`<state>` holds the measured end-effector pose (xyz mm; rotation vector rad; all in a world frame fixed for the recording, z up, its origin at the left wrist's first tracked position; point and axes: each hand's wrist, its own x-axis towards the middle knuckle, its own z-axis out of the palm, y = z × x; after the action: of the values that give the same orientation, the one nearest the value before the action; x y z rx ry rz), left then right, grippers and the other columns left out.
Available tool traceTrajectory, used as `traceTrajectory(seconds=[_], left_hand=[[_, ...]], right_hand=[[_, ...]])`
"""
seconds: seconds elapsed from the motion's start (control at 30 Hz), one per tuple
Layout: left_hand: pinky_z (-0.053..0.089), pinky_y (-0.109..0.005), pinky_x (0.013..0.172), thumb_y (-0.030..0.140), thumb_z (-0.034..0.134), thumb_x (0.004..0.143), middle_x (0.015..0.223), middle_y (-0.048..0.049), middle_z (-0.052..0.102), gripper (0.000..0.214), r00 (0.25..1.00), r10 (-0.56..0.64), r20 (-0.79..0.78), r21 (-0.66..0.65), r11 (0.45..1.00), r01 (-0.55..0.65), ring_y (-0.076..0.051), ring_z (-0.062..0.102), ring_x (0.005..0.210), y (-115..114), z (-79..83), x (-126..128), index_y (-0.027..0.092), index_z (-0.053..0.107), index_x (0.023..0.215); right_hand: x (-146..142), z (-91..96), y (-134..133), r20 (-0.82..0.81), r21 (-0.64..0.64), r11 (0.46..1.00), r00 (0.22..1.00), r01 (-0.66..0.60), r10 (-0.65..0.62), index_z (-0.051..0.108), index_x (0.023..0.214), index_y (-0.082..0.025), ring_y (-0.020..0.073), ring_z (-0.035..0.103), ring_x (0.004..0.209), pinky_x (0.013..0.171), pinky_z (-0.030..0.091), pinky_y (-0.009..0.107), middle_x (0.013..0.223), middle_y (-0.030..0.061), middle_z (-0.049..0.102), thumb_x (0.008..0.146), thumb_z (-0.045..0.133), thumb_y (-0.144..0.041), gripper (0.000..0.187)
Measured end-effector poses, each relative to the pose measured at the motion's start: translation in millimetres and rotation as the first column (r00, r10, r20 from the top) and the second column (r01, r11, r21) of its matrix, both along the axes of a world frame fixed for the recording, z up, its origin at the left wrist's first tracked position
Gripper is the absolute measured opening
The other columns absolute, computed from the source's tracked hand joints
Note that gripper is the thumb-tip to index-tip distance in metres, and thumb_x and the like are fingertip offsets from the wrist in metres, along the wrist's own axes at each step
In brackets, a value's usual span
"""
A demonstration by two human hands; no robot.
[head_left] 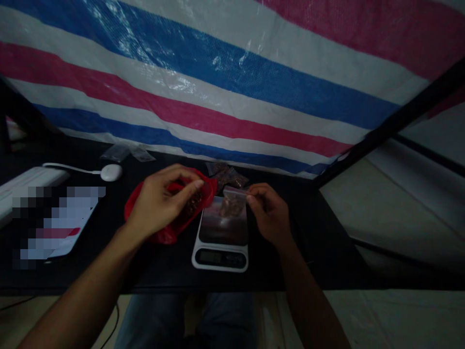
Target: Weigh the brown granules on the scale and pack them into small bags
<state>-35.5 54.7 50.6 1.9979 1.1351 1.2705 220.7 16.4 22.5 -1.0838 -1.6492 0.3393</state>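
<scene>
My right hand (269, 213) pinches the top corner of a small clear zip bag (232, 202), which hangs over the metal plate of a white digital kitchen scale (220, 259). Small brownish pieces lie inside that bag. Over a red plastic bag (167, 235) is my left hand (163, 198), its thumb and forefinger pressed together near the bag's right rim. Whatever sits between those fingertips is too small and dark to make out. Copper-brown small pieces (194, 204) show in the red bag's mouth. The scale's display is too dim to read.
Behind the scale lie several filled zip bags (227, 175). Clear plastic bags (125, 152) rest at the back left. A white round device with a cable (111, 172), a phone-like slab (69, 232) and a white box (32, 186) occupy the left. A striped tarp (218, 87) rises behind the black table.
</scene>
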Motion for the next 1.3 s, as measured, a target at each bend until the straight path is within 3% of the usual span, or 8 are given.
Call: traceTrajectory(seconds=[0.2,0.37,0.53,0.7,0.87,1.03,1.2,1.3], left_hand=[[0.049,-0.042,0.090,0.068,0.042,0.094,0.122,-0.0130,0.068,0.063,0.777,0.354,-0.520,0.019,0.915,-0.404,-0.033,0.065,0.109,19.8,15.5,-59.4,0.015,0.067,0.119],[0.052,-0.046,0.082,0.087,0.040,0.080,0.111,-0.0265,0.072,0.089,0.566,0.001,-0.824,-0.286,0.862,-0.419,-0.043,0.069,0.101,49.9,-8.4,-81.2,0.008,0.069,0.111],[0.049,-0.034,0.072,0.053,0.039,0.092,0.099,-0.0160,0.076,0.051,0.649,-0.027,-0.760,-0.243,0.938,-0.246,-0.030,0.071,0.087,62.7,-15.7,-72.4,0.015,0.072,0.100],[0.048,-0.030,0.069,0.049,0.040,0.090,0.091,-0.0099,0.076,0.047,0.751,0.025,-0.660,-0.146,0.976,-0.161,-0.023,0.068,0.077,54.1,16.2,-68.2,0.015,0.071,0.098],[0.047,-0.030,0.064,0.054,0.042,0.089,0.091,-0.0085,0.075,0.050,0.809,-0.018,-0.587,-0.230,0.962,-0.146,-0.023,0.067,0.074,48.1,29.4,-78.4,0.016,0.070,0.104],[0.046,-0.030,0.060,0.053,0.046,0.086,0.081,-0.0080,0.072,0.043,0.793,-0.043,-0.607,-0.244,0.960,-0.134,-0.023,0.065,0.069,49.1,12.5,-85.2,0.016,0.066,0.091],[0.054,-0.035,0.083,0.057,0.054,0.082,0.118,-0.0154,0.072,0.064,0.826,0.056,-0.561,-0.166,0.970,-0.179,-0.029,0.070,0.100,49.0,-6.5,-94.0,0.013,0.056,0.129],[0.052,-0.041,0.097,0.068,0.057,0.080,0.135,-0.0236,0.063,0.087,0.765,0.169,-0.622,-0.121,0.944,-0.307,-0.036,0.064,0.120,46.6,-3.3,-92.8,0.009,0.044,0.143]], right_hand=[[27.5,4.2,34.2,-0.204,0.108,0.930,0.923,0.352,-0.326,0.071,0.086,-0.018,0.0174,0.066,0.077,0.071,0.055,0.031,0.086,0.0041,0.069,0.085,0.072,-0.032,0.014],[-1.9,7.3,43.3,0.075,-0.027,0.989,0.987,0.148,-0.146,0.071,0.103,-0.017,0.0175,0.071,0.080,0.070,0.055,0.031,0.111,0.0097,0.070,0.083,0.075,-0.033,0.026],[-47.4,-2.8,63.2,0.323,-0.236,0.971,0.945,0.033,0.046,0.067,0.120,-0.018,0.0185,0.069,0.086,0.078,0.053,0.032,0.106,0.0089,0.074,0.082,0.077,-0.038,0.044],[-71.4,12.3,89.6,0.487,-0.422,0.907,0.839,-0.017,0.242,0.070,0.083,-0.013,0.0140,0.058,0.066,0.064,0.042,0.026,0.076,0.0023,0.069,0.086,0.066,-0.020,0.008],[-80.6,37.8,86.2,0.395,-0.236,0.971,0.908,-0.048,0.141,0.067,0.093,-0.014,0.0139,0.056,0.071,0.066,0.039,0.025,0.085,0.0028,0.069,0.093,0.057,-0.022,0.014],[-79.0,32.1,82.8,0.547,-0.338,0.941,0.807,-0.028,0.221,0.069,0.093,-0.014,0.0167,0.060,0.076,0.074,0.045,0.028,0.089,0.0057,0.071,0.088,0.065,-0.019,0.008],[-90.4,36.4,48.3,0.474,0.012,1.000,0.880,0.019,-0.022,0.061,0.127,-0.015,0.0252,0.058,0.120,0.101,0.045,0.038,0.129,0.0150,0.064,0.091,0.068,-0.027,0.039],[-110.2,35.8,17.2,0.561,-0.123,0.986,0.811,-0.116,0.165,0.067,0.108,-0.018,0.0225,0.066,0.105,0.090,0.049,0.034,0.107,0.0094,0.072,0.097,0.062,-0.035,0.021]])
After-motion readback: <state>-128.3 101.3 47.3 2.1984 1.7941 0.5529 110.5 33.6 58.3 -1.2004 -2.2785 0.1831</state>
